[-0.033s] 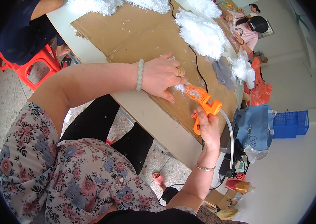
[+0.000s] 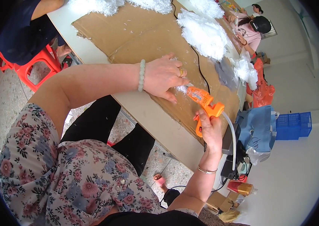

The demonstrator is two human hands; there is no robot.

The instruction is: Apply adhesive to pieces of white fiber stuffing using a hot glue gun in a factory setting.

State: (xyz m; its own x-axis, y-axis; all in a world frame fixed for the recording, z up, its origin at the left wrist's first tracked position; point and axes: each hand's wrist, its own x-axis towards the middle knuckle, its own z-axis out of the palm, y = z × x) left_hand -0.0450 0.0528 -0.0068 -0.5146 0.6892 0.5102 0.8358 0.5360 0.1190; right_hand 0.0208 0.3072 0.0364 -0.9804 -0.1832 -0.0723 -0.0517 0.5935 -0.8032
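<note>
My right hand [image 2: 211, 132] is wrapped round the handle of an orange glue gun [image 2: 206, 100], and a long pale glue stick [image 2: 232, 132] curves out of its back end. The gun's nozzle points left, close to the fingertips of my left hand [image 2: 166, 78]. Those fingers curl down over a small tuft of white shreds [image 2: 182, 89] against the brown cardboard sheet [image 2: 140, 41], with the thumb held apart. Most of what lies under the left palm is hidden.
Fluffy white piles [image 2: 204, 34] lie across the cardboard and table [image 2: 174, 135]. A black cord [image 2: 201, 67] runs over the sheet. On the right are a blue bag [image 2: 256, 126] and blue crates [image 2: 294, 125]. One person sits by red stools [image 2: 39, 67]; another person [image 2: 251, 30] works at far right.
</note>
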